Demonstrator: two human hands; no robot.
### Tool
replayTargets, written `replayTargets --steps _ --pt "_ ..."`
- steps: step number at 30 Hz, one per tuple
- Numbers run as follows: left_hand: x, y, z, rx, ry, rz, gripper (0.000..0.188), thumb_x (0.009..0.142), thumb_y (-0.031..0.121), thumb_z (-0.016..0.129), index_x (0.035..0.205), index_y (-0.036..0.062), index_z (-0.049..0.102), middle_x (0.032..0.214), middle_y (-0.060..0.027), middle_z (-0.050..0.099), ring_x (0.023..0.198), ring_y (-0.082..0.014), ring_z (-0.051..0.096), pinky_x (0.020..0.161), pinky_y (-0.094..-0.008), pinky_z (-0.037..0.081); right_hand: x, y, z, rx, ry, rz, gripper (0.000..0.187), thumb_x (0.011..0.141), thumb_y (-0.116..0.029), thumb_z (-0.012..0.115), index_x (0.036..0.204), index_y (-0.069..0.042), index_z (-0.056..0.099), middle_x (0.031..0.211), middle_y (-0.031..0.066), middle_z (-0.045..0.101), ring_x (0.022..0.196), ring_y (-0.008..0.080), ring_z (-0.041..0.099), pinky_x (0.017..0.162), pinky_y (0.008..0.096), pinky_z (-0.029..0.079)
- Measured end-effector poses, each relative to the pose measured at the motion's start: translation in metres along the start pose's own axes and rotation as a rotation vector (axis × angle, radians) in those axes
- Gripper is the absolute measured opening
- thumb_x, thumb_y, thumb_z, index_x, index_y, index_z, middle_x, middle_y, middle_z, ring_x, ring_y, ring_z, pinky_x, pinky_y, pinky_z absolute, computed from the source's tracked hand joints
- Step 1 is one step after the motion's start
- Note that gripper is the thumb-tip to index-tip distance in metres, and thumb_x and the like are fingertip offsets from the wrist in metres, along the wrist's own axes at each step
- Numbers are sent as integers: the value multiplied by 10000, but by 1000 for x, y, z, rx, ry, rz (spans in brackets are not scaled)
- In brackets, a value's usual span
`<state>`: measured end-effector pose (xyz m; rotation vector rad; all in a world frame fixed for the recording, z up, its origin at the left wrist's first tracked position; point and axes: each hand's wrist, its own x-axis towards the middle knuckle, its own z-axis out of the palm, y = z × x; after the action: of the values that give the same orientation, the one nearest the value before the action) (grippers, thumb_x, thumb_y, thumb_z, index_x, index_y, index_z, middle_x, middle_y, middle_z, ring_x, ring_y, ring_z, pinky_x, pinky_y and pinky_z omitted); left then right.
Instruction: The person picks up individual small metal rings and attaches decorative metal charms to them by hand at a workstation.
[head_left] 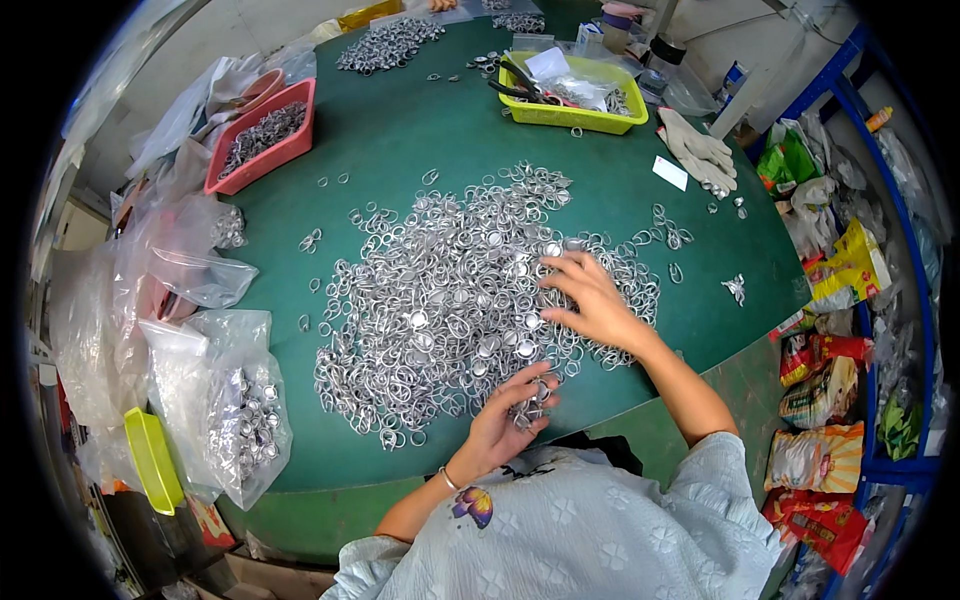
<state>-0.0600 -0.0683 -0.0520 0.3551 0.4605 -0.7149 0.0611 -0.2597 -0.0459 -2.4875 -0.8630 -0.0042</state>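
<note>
A wide heap of silver metal rings (pixel 440 290), some with round flat discs, covers the middle of the green table. At its near edge, my left hand (pixel 508 408) is curled around several metal rings that show between thumb and fingers. My right hand (pixel 592 305) reaches over the right side of the heap with its fingers spread. Its fingertips touch or hover just above the rings; I cannot tell which. No ring shows clearly in its grasp.
A pink basket (pixel 262 183) of rings stands far left. A yellow-green basket (pixel 575 121) at the back holds pliers and metal parts. Plastic bags (pixel 220 400) lie along the left edge. Gloves (pixel 695 150) and a white card (pixel 670 173) lie right, near a blue shelf (pixel 905 200).
</note>
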Motion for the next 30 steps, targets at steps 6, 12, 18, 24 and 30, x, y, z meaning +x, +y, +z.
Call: replayTargets --steps 6,12,18,24,30 --pt "2 1 -3 -29 -110 -68 296 907 115 530 1197 62 497 862 -30 498 587 -64 389 439 -178 308 -30 -16 -8 185 -63 -81 351 792 -152 648 1117 -48 569 1284 100 491 1255 329 374 1033 451 320" --pt "2 -2 -7 51 -103 -41 223 897 105 556 1113 49 536 949 -37 540 667 -80 436 445 -173 316 -11 21 -43 789 -62 337 230 834 -101 601 1050 -27 625 1016 79 630 971 220 585 774 314 482" --pt "6 -5 -8 98 -121 -7 266 884 102 583 1142 50 540 1009 -43 550 767 -97 484 486 -175 344 18 52 -10 -167 207 39 190 754 -94 666 937 -50 638 912 64 601 881 259 531 829 374 375" --pt "1 -3 -6 54 -75 -27 308 895 97 562 1196 84 498 995 -50 524 698 -95 442 453 -168 329 9 39 -19 86 344 244 179 858 -123 565 988 -2 587 967 131 588 939 300 541 852 365 396" --pt "3 -6 -7 50 -87 -37 363 898 162 578 1240 82 485 996 -40 538 719 -99 473 513 -192 375 -20 12 -26 346 229 364 189 908 -117 506 1004 26 584 963 118 588 874 249 570 787 325 438"
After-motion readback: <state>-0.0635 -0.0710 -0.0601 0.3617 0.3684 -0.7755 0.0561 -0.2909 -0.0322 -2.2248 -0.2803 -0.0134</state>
